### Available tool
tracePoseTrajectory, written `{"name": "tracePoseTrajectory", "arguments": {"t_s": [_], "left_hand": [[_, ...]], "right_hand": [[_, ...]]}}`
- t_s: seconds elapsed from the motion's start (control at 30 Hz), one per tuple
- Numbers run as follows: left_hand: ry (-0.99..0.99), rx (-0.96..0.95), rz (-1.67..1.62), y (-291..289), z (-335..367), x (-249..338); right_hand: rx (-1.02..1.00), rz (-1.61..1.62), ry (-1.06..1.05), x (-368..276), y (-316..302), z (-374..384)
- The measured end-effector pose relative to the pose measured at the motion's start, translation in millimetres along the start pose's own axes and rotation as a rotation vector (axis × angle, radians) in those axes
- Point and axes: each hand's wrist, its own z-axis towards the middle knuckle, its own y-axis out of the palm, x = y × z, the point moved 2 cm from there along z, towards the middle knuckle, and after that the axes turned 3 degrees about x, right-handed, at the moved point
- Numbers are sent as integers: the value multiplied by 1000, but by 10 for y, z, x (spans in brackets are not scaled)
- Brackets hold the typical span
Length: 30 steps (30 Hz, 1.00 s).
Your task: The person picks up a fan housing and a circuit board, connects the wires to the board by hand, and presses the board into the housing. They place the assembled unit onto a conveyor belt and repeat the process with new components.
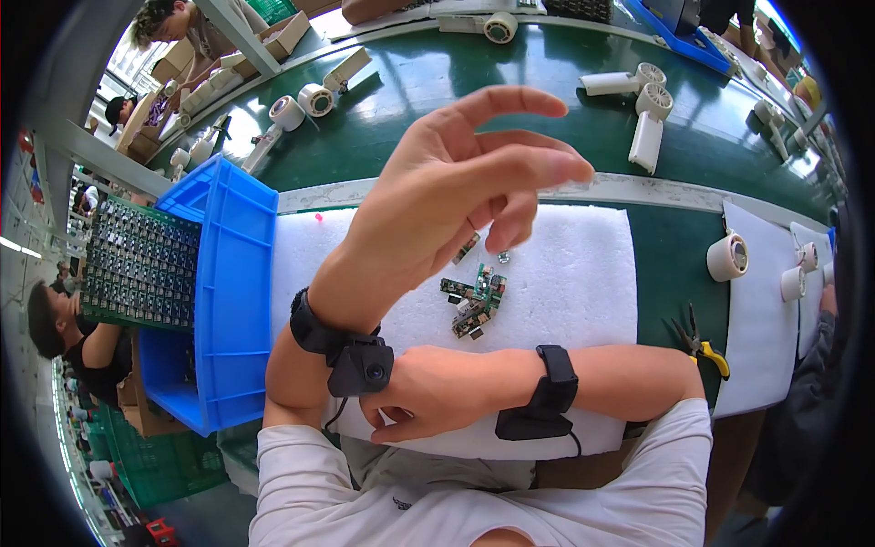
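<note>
My left hand [447, 182] is raised over the white foam sheet [583, 301], its fingers spread and bent, holding nothing. A black strap carries a small black camera [362, 369] on that wrist. My right hand [433, 392] reaches across to the left forearm, right beside this camera. Its fingers curl downward and are partly hidden, so what they grip, if anything, does not show. Another black strap [553, 381] circles the right wrist. Below the raised hand, several small green circuit boards [478, 301] lie in a loose pile on the foam.
A blue crate [235, 301] stands at left, with a panel of circuit boards [141, 264] upright in it. Yellow-handled pliers [706, 351] lie right of the foam. White handheld fans [649, 128] rest on the green bench [510, 73]. Other people [200, 36] work nearby.
</note>
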Motion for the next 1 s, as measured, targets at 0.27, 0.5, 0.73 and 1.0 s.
{"name": "tracePoseTrajectory", "arguments": {"t_s": [0.27, 0.5, 0.73, 1.0], "left_hand": [[187, 419, 860, -1280, 1405, 3], [167, 361, 1804, -2221, 2534, -227], [262, 322, 2106, -2622, 3145, -512], [149, 176, 2453, -2674, 3246, -502]], "right_hand": [[-20, 14, -52, 33, 31, 7], [36, 104, -53, 78, 13, 23], [175, 229, -124, 268, 80, 83], [203, 294, -163, 294, 38, 65]]}}
